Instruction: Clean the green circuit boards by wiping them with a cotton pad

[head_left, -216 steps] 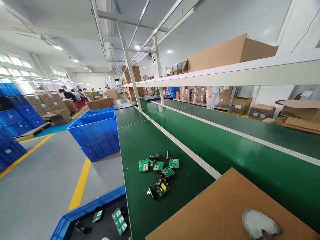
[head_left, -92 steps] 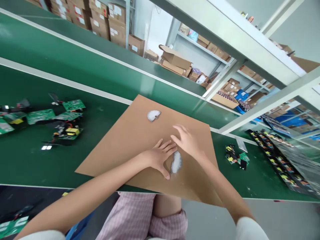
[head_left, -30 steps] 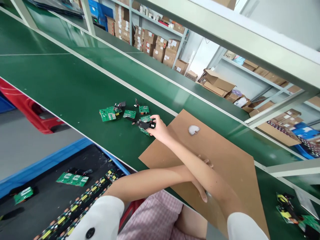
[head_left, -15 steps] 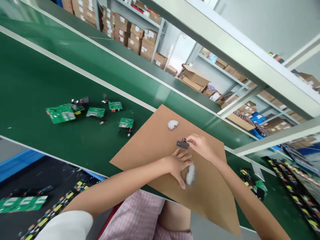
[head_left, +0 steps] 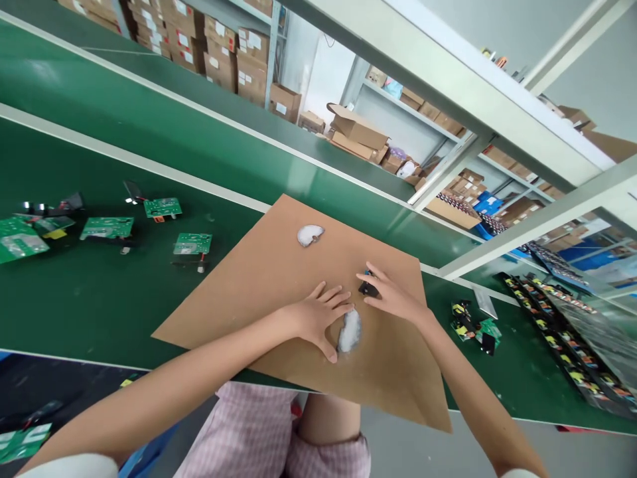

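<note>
The right hand point(head_left: 393, 299) has brought a small black part point(head_left: 368, 289) from the boards point(head_left: 192, 243) onto the cardboard point(head_left: 259, 292), its grip pinching it beside the white patch point(head_left: 349, 330), where the left hand point(head_left: 313, 317) lies flat, holding nothing.

- We have one view only, from a camera worn on the person's head, so no second view shares any of the scene.
- We look forward and steeply down over the long green counter point(head_left: 99, 292), with the horizon tilted so its edges run down to the right.
- We sit close: both forearms enter from the bottom edge, and the left hand point(head_left: 314, 317) and right hand point(head_left: 393, 297) lie near the centre on the flat brown cardboard sheet point(head_left: 259, 285).
- Farther off, at the top, we take in the white metal shelf rail point(head_left: 448, 73) and stacked brown cardboard boxes point(head_left: 219, 46) behind the counter.
</note>
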A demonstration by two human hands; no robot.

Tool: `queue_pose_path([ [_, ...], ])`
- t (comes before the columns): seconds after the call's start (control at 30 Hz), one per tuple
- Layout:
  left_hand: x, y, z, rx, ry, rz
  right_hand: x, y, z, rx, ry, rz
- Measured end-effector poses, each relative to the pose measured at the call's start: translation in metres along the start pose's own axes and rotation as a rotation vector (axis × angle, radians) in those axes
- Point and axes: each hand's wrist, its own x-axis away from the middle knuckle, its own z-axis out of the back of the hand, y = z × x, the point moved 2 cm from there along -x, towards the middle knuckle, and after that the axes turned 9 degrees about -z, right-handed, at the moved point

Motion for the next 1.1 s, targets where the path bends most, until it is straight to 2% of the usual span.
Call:
queue_pose_path([
  [0.17,0.0,-0.001,0.0,0.003,-0.009,0.007,-0.011,0.008,-0.005,-0.241,0.212,-0.08],
  [0.3,0.001,0.002,0.004,0.046,0.028,-0.004,0.002,0.006,-0.004,-0.457,0.364,-0.152],
  [0.37,0.0,0.008,0.01,0.116,0.14,-0.006,0.013,-0.003,-0.003,-0.755,0.38,-0.163],
  [0.47,-0.003,0.017,0.022,0.346,0.413,0.024,0.023,-0.026,-0.005,-1.156,0.326,-0.132],
  [0.53,-0.007,0.018,0.027,0.603,0.577,0.058,0.026,-0.043,-0.005,-1.166,0.318,-0.08],
  [0.63,-0.013,0.014,0.027,0.997,0.688,0.058,0.025,-0.061,-0.005,-1.045,0.337,0.025],
  [0.77,-0.016,0.012,0.026,1.179,0.67,0.064,0.022,-0.064,-0.01,-0.919,0.26,0.089],
  [0.9,-0.015,0.013,0.024,1.423,0.623,0.124,0.02,-0.058,-0.025,-1.073,0.207,0.091],
  [1.0,-0.014,0.011,0.024,1.569,0.603,0.143,0.02,-0.055,-0.036,-1.168,0.241,0.028],
  [1.1,-0.015,0.011,0.023,1.564,0.549,0.16,0.023,-0.053,-0.04,-1.097,0.327,-0.096],
])
